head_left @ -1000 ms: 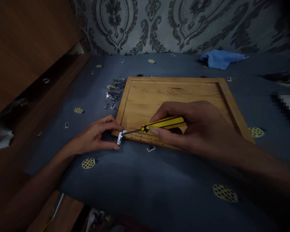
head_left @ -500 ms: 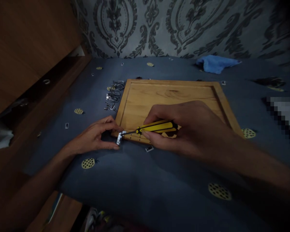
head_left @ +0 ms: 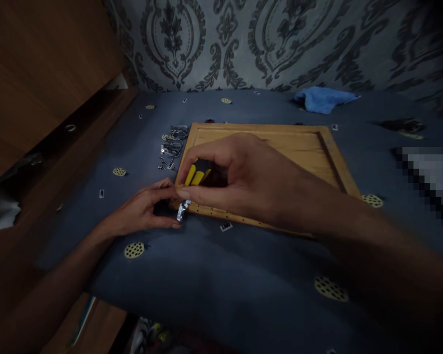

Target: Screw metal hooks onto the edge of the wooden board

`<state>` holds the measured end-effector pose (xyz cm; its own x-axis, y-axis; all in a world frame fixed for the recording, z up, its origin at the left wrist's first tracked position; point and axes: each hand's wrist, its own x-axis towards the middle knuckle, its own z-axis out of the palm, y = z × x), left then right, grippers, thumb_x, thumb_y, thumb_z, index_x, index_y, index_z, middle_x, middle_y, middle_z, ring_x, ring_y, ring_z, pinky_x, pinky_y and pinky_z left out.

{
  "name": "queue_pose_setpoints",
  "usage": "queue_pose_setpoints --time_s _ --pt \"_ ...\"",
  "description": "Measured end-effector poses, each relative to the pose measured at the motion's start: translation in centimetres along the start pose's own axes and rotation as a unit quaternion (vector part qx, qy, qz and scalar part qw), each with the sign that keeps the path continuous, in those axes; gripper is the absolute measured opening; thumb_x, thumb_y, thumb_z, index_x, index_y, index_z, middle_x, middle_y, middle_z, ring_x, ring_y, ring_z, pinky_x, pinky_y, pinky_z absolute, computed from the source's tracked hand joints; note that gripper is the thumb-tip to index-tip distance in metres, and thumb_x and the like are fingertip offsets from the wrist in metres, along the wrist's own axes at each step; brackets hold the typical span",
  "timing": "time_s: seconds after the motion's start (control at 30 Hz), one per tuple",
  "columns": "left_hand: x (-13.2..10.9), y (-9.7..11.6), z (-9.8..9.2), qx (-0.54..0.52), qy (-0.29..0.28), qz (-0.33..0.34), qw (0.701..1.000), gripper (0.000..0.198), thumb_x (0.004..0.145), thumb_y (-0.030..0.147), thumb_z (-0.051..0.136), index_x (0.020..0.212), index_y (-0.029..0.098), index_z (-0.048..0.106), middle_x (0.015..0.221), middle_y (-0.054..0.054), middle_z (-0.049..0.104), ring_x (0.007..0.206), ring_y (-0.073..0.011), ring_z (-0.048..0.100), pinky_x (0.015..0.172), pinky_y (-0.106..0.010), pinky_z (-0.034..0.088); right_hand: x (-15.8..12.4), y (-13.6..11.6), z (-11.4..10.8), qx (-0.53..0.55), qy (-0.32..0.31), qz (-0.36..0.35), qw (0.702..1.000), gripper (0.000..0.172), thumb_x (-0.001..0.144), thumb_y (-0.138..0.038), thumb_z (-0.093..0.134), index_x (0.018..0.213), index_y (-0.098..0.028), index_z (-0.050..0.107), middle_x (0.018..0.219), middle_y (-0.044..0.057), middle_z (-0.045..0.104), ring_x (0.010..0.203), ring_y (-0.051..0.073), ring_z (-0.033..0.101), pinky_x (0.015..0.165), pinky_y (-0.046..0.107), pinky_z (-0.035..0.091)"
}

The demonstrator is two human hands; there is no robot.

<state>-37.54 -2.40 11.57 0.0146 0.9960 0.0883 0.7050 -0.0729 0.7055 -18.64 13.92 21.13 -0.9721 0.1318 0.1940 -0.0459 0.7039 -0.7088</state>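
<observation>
My right hand (head_left: 251, 182) is closed around a yellow and black screwdriver (head_left: 198, 172), its handle tilted up over the corner of the wooden tray (head_left: 299, 147). The screwdriver's tip is hidden behind my fingers. At that near left corner, a small shiny metal latch (head_left: 182, 211) lies against the tray's edge. The thumb and fingers of my left hand (head_left: 147, 206) pinch the latch from the left. A row of small dark holes runs along the tray's near edge.
Several metal latches (head_left: 175, 142) and a few loose screws (head_left: 166, 163) lie left of the tray on the patterned blue cloth (head_left: 206, 280). A blue rag (head_left: 323, 100) lies at the back right. Wooden furniture (head_left: 51, 64) borders the left side.
My right hand has moved left to the latch, and the screwdriver has swung from lying nearly flat to a steeper tilt. My left hand stays at the latch.
</observation>
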Motion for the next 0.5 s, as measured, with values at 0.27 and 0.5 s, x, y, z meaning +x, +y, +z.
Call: queue_pose_setpoints --time_s 0.27,0.5 --pt "0.0 -0.2 0.1 0.014 0.008 0.013 1.0 0.047 0.089 0.063 0.077 0.11 0.022 0.076 0.113 -0.006 0.071 0.107 -0.0262 0.066 0.101 -0.041 0.055 1.1 1.2 0.2 0.061 -0.003 -0.058 0.996 0.029 0.094 -0.014 0.068 0.067 -0.016 0.057 0.061 -0.006 0.049 0.06 0.007 0.041 0.052 0.024 0.029" --pt "-0.3 -0.3 0.0 0.021 -0.005 -0.049 0.999 0.052 0.084 0.066 0.08 0.113 0.023 0.076 0.114 -0.006 0.073 0.106 -0.0275 0.067 0.093 -0.038 0.056 2.5 1.0 1.0 0.054 0.05 -0.041 0.996 0.043 0.092 -0.021 0.076 0.059 -0.017 0.049 0.065 -0.004 0.049 0.066 0.009 0.045 0.057 0.027 0.034"
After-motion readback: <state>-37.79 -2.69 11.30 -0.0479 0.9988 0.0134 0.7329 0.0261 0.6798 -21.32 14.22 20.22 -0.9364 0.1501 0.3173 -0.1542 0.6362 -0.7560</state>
